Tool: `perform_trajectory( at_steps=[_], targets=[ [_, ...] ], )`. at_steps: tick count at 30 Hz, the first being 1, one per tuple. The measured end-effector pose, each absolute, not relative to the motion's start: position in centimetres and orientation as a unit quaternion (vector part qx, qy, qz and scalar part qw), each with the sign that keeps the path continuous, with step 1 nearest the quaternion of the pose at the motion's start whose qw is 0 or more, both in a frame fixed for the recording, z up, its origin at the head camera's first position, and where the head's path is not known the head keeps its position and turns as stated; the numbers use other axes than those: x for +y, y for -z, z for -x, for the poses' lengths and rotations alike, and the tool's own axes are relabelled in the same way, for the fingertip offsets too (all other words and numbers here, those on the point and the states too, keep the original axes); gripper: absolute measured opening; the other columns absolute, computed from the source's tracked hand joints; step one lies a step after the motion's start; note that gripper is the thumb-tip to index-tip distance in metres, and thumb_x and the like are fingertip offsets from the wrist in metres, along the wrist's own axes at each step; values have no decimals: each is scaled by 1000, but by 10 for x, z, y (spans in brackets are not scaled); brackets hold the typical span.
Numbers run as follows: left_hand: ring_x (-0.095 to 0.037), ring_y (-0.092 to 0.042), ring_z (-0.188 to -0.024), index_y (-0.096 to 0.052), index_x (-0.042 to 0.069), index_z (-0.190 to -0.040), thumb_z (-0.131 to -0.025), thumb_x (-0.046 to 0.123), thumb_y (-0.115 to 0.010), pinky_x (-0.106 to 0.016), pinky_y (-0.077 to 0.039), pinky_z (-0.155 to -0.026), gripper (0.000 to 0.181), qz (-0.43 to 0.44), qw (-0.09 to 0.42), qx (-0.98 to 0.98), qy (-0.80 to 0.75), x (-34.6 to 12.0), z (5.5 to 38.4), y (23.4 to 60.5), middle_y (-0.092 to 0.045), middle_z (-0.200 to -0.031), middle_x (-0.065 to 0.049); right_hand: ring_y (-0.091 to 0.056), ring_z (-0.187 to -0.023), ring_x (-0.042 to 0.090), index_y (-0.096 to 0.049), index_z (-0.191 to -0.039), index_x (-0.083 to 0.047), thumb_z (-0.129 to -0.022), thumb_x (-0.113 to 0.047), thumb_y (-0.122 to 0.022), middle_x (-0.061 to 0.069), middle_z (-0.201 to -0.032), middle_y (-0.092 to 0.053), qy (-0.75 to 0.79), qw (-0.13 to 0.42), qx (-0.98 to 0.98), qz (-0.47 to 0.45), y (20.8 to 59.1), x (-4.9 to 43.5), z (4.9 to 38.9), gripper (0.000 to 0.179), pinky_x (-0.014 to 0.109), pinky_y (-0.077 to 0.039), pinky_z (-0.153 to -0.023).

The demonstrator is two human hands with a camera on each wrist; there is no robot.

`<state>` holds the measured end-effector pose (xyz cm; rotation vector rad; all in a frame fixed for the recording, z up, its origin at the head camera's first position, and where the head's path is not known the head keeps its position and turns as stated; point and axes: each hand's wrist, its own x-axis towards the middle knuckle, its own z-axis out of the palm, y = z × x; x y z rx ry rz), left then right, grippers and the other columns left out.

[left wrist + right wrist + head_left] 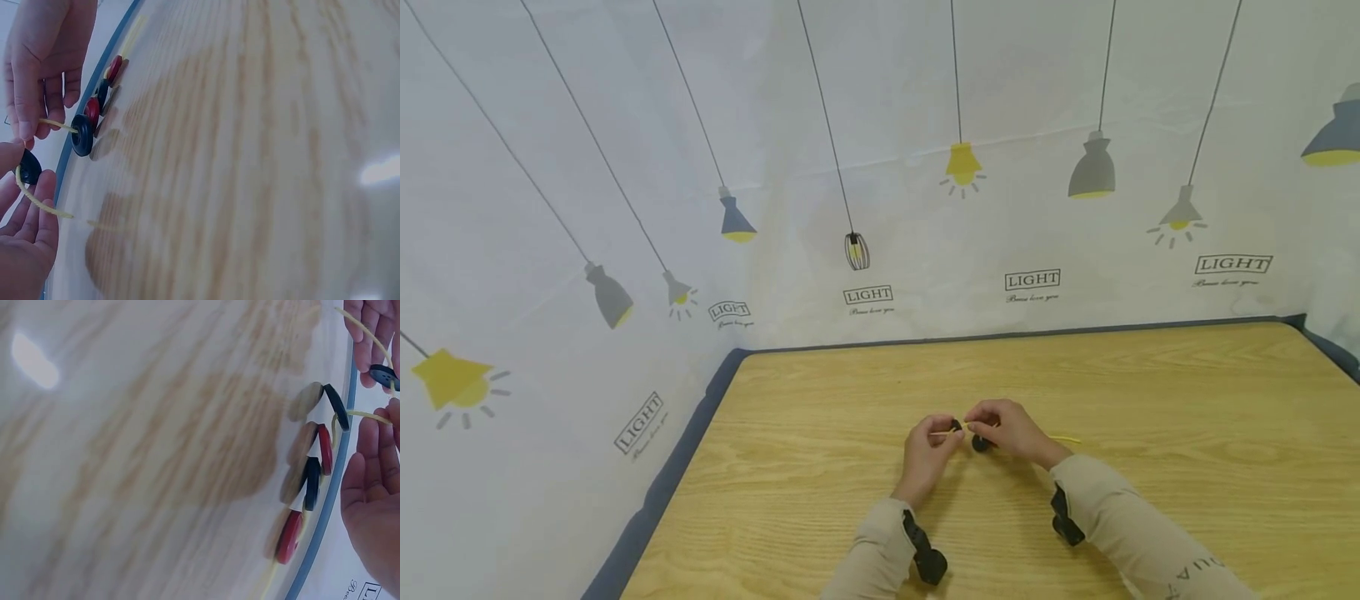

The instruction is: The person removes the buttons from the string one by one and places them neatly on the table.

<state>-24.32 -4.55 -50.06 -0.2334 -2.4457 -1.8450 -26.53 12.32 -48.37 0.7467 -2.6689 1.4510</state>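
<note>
Above the wooden table [760,500], the right hand [1011,428] pinches a yellow cord [1067,439] between thumb and finger; just left, the left hand [925,457] pinches a black button [29,167] threaded on it. Four more strung buttons [82,135], black and red alternating, rest near the right hand.

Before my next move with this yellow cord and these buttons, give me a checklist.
1. Left hand holds a round black button: ok.
2. Right hand pinches the thin yellow cord: ok.
3. Cord shows on both sides of the held button: ok.
4. Two strung round black buttons alternate with two round red buttons: ok.
5. Held button against the strung ones: not ok, gap visible.
6. Cord's far end knotted: cannot tell, too small.
</note>
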Motion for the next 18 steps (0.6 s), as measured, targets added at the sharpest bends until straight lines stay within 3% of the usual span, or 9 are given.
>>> perform_trajectory(
  at_steps=[6,15,18],
  targets=[
    [-17,-59,-81,-61,1,-100,-82,14,-65,-28,-48,-74,22,91,35,-814,573,-53,243,503,-62,-94,-7,-52,-63,12,-64,-90,1,-87,-6,-58,6,-82,-61,-472,0,-849,-238,486,125,266,9,24,-44,-52],
    [-15,-60,-85,-61,1,-99,-85,22,-64,-29,-49,-74,26,149,54,-805,572,-71,241,505,-62,-94,-7,-55,-70,14,-64,-90,1,-87,-8,-59,4,-82,-62,-466,-6,-855,-227,486,128,265,11,25,-46,-59],
    [-16,-61,-84,-61,3,-102,-85,21,-63,-28,-49,-73,25,130,34,-819,558,-74,242,503,-62,-97,-7,-56,-72,14,-64,-90,0,-87,-7,-58,4,-83,-62,-461,-7,-859,-223,486,129,265,10,25,-46,-62]
  ],
)
